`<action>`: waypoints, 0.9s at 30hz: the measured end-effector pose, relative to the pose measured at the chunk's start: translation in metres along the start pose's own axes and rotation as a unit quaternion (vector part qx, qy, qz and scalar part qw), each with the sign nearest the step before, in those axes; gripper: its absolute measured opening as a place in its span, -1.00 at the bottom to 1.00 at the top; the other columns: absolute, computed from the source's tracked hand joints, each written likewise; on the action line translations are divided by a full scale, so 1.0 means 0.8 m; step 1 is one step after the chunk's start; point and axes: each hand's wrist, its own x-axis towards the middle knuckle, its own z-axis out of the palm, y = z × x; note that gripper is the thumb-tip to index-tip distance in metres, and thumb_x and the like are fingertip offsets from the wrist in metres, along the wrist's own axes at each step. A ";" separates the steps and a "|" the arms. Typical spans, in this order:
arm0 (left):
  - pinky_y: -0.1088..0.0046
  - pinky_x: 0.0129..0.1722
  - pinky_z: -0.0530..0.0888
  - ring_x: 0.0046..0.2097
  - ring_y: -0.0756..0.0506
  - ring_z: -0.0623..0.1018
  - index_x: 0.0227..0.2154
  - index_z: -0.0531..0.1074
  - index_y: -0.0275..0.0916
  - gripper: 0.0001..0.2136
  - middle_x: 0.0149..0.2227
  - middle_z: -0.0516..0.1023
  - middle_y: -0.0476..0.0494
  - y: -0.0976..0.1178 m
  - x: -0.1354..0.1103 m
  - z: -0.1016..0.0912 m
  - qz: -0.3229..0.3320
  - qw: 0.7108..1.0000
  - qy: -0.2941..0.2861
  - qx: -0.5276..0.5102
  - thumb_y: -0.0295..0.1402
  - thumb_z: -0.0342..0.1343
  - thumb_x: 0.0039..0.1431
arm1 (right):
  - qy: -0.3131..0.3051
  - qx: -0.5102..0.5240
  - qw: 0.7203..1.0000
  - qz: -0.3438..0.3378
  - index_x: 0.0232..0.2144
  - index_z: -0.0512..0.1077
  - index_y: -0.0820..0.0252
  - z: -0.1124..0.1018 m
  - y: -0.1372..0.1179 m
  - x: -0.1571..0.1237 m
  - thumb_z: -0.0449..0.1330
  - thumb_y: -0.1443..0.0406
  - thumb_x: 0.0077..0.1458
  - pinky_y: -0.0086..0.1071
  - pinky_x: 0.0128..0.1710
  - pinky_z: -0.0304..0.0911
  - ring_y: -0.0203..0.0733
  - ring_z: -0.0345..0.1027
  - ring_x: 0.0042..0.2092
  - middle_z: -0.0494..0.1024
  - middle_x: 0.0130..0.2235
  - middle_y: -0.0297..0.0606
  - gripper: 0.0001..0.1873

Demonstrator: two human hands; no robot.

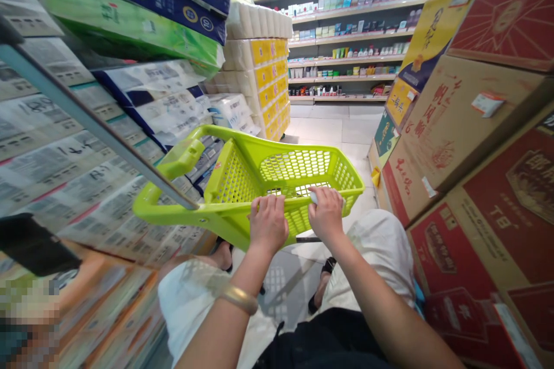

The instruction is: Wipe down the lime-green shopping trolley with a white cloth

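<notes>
A lime-green plastic shopping basket with a long handle hangs in front of me in a narrow store aisle. My left hand is closed over its near rim, fingers curled on the edge. My right hand rests on the same rim to the right, fingers bent around a small white object that I cannot make out. The basket looks empty. A gold bangle sits on my left forearm. My knees in white shorts show below the basket.
Wrapped tissue and toilet-paper packs fill the shelves on the left, behind a grey shelf rail. Stacked red and brown cartons line the right. The tiled floor runs ahead to shelves of small goods.
</notes>
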 end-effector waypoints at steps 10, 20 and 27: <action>0.16 0.09 0.16 -0.02 -0.24 0.41 -0.01 0.34 -0.25 -0.61 -0.16 0.50 -0.23 -0.008 -0.003 0.002 0.021 1.000 0.006 -0.002 -0.49 0.04 0.04 | -0.061 0.027 0.997 -0.047 -0.07 0.42 0.13 -0.003 -0.008 0.001 0.08 0.47 -0.02 -0.20 0.08 0.02 -0.03 0.26 -0.03 0.51 -0.11 -0.18 -0.56; 0.14 0.07 0.18 -0.05 -0.25 0.41 -0.08 0.36 -0.24 -0.67 -0.19 0.49 -0.22 -0.003 0.001 0.001 0.002 1.000 0.011 -0.001 -0.46 0.05 0.04 | -0.064 0.016 0.997 -0.041 -0.07 0.42 0.15 0.006 -0.037 -0.002 0.07 0.48 -0.04 -0.21 0.08 0.02 -0.04 0.24 -0.04 0.50 -0.13 -0.18 -0.55; 0.15 0.07 0.17 -0.03 -0.25 0.40 -0.02 0.34 -0.24 -0.62 -0.17 0.49 -0.22 -0.009 -0.001 0.002 0.020 1.000 0.007 0.004 -0.48 0.04 0.04 | -0.065 0.007 0.996 -0.062 -0.05 0.42 0.15 -0.004 -0.007 0.001 0.08 0.46 -0.01 -0.24 0.08 0.02 -0.07 0.27 -0.02 0.51 -0.10 -0.19 -0.56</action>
